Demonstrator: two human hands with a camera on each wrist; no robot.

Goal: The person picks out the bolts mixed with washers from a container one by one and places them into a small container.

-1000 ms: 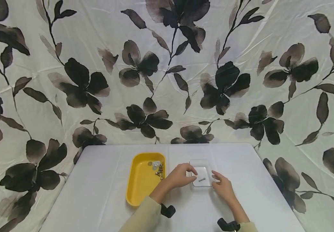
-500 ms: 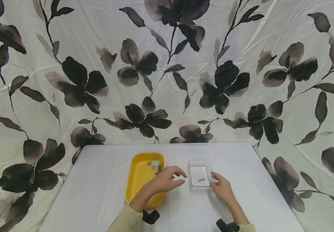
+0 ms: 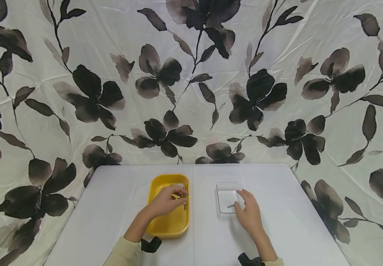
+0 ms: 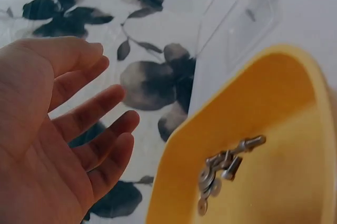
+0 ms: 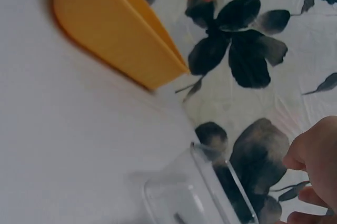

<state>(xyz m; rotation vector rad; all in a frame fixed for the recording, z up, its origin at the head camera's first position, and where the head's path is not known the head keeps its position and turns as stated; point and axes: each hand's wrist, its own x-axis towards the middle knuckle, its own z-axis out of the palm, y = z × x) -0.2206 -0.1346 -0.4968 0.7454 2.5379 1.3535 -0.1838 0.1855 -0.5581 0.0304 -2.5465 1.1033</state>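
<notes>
Head view shows my left hand reaching over the yellow tray toward the little heap of screws and washers at its far right corner. From the left wrist view, my fingers are spread and relaxed above the hardware, gripping nothing, poised so I can pick a piece out of the pile. My right hand rests on the worktop at the near right edge of the clear plastic dish, fingers loosely extended and touching its rim, which looks meant to steady the light dish so it does not slide. One small screw lies inside the dish, just beside my right fingertips. The tray sits to the left of the dish, the two near each other but apart, both within easy reach. A flower-patterned cloth hangs behind the worktop.
</notes>
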